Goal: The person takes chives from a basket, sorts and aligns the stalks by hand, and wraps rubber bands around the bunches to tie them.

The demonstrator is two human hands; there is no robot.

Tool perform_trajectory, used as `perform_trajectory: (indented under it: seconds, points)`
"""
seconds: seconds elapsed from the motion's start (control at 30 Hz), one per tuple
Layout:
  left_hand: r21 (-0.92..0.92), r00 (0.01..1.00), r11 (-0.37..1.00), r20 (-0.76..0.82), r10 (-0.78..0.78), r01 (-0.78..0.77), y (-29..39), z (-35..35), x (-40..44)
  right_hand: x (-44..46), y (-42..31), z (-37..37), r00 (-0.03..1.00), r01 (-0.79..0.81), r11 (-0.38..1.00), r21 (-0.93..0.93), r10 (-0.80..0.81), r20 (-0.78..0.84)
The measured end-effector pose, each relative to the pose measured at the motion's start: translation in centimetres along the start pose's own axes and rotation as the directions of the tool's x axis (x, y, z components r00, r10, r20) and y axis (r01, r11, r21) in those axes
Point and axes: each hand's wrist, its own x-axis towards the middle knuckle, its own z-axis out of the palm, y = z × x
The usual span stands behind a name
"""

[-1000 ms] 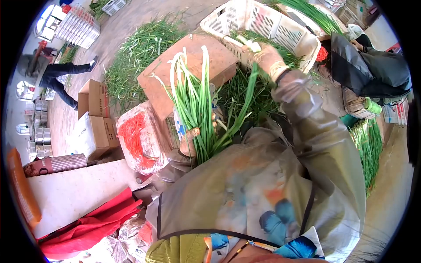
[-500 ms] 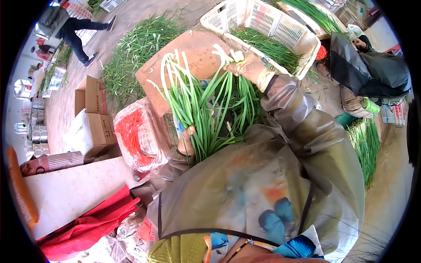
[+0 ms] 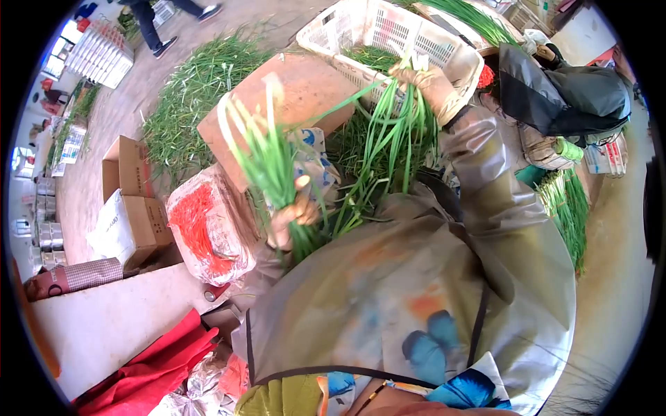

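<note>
My left hand (image 3: 296,215) is wrapped around a bunch of chives (image 3: 267,156), its white ends pointing up and blurred by motion. To the right, my gloved right hand (image 3: 433,90) grips a second, looser bunch of chives (image 3: 392,135) near its pale ends, and the green leaves hang down. The bunches are apart at the top, though a few long leaves stretch between them. Behind my left hand's bunch lies a brown board (image 3: 305,90). My right hand is in front of a white slatted crate (image 3: 473,73) with greens inside.
A heap of loose greens (image 3: 187,97) lies on the floor beyond the board. Red strings (image 3: 201,225) rest on a wrapped block at left, near a cardboard box (image 3: 149,218). More bundled greens (image 3: 572,215) stand at right. A person's legs (image 3: 149,24) show at top left.
My hands have moved apart, my right hand going right and up with its bunch. The two bunches, overlapping before, are now separated at the top. The view has shifted slightly; the person walking has moved.
</note>
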Motion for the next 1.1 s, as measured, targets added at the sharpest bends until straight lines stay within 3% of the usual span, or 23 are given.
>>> perform_trajectory:
  seconds: [0.03,0.07,0.1,0.13,0.2,0.23,0.27,0.33,0.37,0.4,0.47,0.53,0.6,0.67,0.77,0.87,0.9,0.93,1.0,1.03,1.1]
  points:
    - [0.098,0.977,0.995,0.214,-0.016,-0.005,0.0,-3.2,1.4,-0.9,-0.6,1.4,0.997,-0.048,0.998,0.043,0.045,0.057]
    - [0.338,0.991,0.932,0.062,0.118,-0.132,-0.1,-4.1,2.2,-1.9,-1.6,3.1,0.995,0.008,0.991,0.135,-0.022,0.101]
    - [0.482,0.959,0.872,-0.198,0.205,-0.087,0.1,-1.0,3.5,-2.5,-2.0,4.6,0.989,0.006,0.988,0.153,-0.029,0.145]
    - [0.598,0.846,0.801,-0.425,0.322,-0.005,0.2,2.3,4.9,-2.9,-2.3,5.9,0.98,0.005,0.986,0.169,-0.038,0.193]
    - [0.481,0.875,0.868,-0.358,0.325,-0.125,-0.1,0.1,5.9,-3.1,-1.4,8.5,0.979,0.013,0.99,0.14,-0.041,0.2]
    - [0.615,0.817,0.788,-0.451,0.36,-0.008,-0.3,0.2,6.6,-3.9,-2.7,10.0,0.978,0.023,0.976,0.217,-0.067,0.199]
    - [0.691,0.841,0.722,-0.412,0.352,0.036,-0.3,1.7,7.8,-4.3,-3.5,10.7,0.966,-0.007,0.964,0.264,-0.062,0.251]
    - [0.406,0.843,0.913,-0.506,0.183,0.046,-2.4,1.5,8.1,-3.4,-1.9,12.2,0.968,-0.016,0.942,0.334,-0.069,0.241]
    - [0.369,0.847,0.93,-0.491,0.202,-0.008,-2.2,6.0,9.3,-3.3,-1.7,12.7,0.975,-0.043,0.88,0.474,-0.067,0.213]
    - [0.46,0.867,0.881,-0.388,0.313,-0.113,-2.5,5.9,9.6,-3.3,-1.5,12.4,0.974,-0.051,0.878,0.476,-0.062,0.22]
    - [0.325,0.838,0.945,-0.504,0.209,-0.04,-2.3,5.2,9.2,-3.6,-1.7,11.3,0.946,-0.261,0.821,0.508,0.113,0.303]
    - [0.35,0.793,0.934,-0.549,0.264,-0.069,-2.6,4.6,8.9,-2.9,0.1,10.6,0.97,-0.216,0.839,0.499,0.125,0.209]
    - [0.264,0.805,0.964,-0.57,0.167,-0.013,-2.8,2.6,8.4,-2.3,0.1,9.3,0.951,-0.233,0.827,0.512,0.083,0.298]
    - [0.306,0.796,0.95,-0.559,0.231,-0.061,-3.0,3.1,8.8,-1.6,0.7,8.8,0.939,-0.255,0.867,0.429,0.116,0.323]
    - [0.349,0.805,0.937,-0.564,0.185,0.029,-3.2,2.6,9.0,-0.6,1.1,7.8,0.998,-0.025,0.881,0.472,-0.005,0.062]
    - [0.348,0.817,0.934,-0.56,0.138,0.081,-3.2,2.6,9.0,0.8,2.2,4.5,0.991,-0.082,0.936,0.344,0.115,-0.074]
    - [0.348,0.819,0.934,-0.559,0.131,0.087,-3.1,2.5,9.1,0.9,2.9,3.7,0.998,-0.044,0.945,0.324,0.056,-0.026]
    - [0.364,0.818,0.926,-0.56,0.131,0.1,-3.1,2.5,9.3,-0.2,1.2,3.8,0.976,-0.217,0.938,0.269,0.209,0.06]
    - [0.389,0.815,0.912,-0.565,0.126,0.129,-3.2,2.4,9.3,-2.3,-0.2,5.8,0.95,-0.253,0.963,0.097,0.228,0.215]
    - [0.346,0.826,0.933,-0.551,0.118,0.098,-3.3,2.3,9.5,-3.3,0.5,7.1,0.959,-0.196,0.944,0.266,0.127,0.255]
    - [0.312,0.816,0.941,-0.573,0.075,0.132,-3.2,3.8,9.9,-4.3,0.2,8.3,0.949,-0.203,0.917,0.344,0.098,0.298]
